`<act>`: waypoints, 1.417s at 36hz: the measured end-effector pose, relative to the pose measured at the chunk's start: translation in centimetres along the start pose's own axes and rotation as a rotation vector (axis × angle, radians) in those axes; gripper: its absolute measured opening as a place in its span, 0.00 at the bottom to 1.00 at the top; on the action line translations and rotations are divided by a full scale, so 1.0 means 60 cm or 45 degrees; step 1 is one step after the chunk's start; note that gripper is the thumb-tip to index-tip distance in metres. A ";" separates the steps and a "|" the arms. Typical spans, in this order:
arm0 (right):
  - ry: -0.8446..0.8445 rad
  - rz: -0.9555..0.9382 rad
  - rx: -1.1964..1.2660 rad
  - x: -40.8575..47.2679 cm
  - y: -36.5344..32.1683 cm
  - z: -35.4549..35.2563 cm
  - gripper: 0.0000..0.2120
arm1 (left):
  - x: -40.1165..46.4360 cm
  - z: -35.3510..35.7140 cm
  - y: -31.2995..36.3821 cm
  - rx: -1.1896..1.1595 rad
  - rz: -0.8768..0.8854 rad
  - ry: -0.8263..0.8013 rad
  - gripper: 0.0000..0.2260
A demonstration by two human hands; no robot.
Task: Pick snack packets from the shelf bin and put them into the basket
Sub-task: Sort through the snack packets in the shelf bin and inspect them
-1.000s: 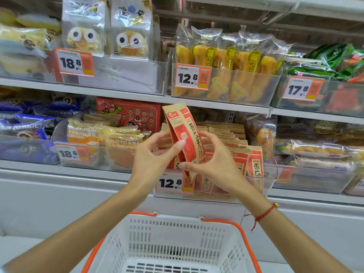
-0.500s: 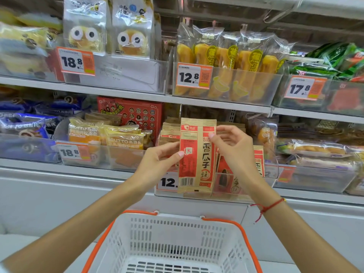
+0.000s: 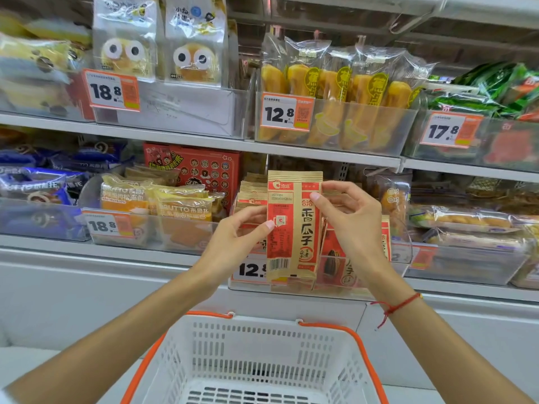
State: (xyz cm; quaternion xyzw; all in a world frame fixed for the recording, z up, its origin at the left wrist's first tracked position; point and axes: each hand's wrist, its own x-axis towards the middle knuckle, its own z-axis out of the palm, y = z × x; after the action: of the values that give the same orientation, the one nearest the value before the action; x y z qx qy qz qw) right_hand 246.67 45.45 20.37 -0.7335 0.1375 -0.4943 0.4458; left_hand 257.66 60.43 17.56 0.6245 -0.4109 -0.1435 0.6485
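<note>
A tan and red snack packet point(image 3: 294, 225) stands upright in front of the clear shelf bin point(image 3: 335, 290), its printed face toward me. My left hand point(image 3: 233, 240) pinches its left edge between thumb and fingers. My right hand point(image 3: 350, 223) holds its right edge, thumb on the front. More packets of the same kind point(image 3: 252, 196) stand packed in the bin behind it. The white basket point(image 3: 256, 357) with an orange rim sits directly below my hands, and the part of it that shows holds nothing.
Neighbouring clear bins hold yellow bread packs point(image 3: 157, 202) at left and wrapped pastries point(image 3: 466, 220) at right. The upper shelf point(image 3: 204, 141) carries bins of buns and long yellow cakes point(image 3: 335, 91). A red box point(image 3: 201, 170) stands behind the left bin.
The packet has gone from tilted and edge-on above the bin to upright and facing me. My right hand rose to its upper right edge; both hands have barely moved in the last half second.
</note>
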 end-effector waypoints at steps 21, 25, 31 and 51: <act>-0.314 -0.015 -0.232 -0.014 0.006 0.018 0.19 | 0.003 -0.014 0.006 -0.304 -0.019 0.279 0.10; -0.353 -0.044 -0.309 -0.023 0.006 0.026 0.34 | -0.001 -0.005 0.014 -0.265 0.078 0.317 0.10; -0.339 -0.068 -0.363 -0.033 0.010 0.036 0.40 | -0.003 0.002 0.023 -0.156 0.155 0.285 0.10; -0.615 0.212 -0.010 -0.028 -0.017 0.016 0.32 | -0.002 0.000 0.042 -0.112 0.183 0.179 0.09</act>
State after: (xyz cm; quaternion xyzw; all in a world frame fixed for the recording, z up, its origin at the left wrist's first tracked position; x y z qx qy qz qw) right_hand 246.43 47.58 20.05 -0.8181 0.0889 -0.2659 0.5022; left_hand 256.76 60.95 19.84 0.5730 -0.4014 -0.0703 0.7111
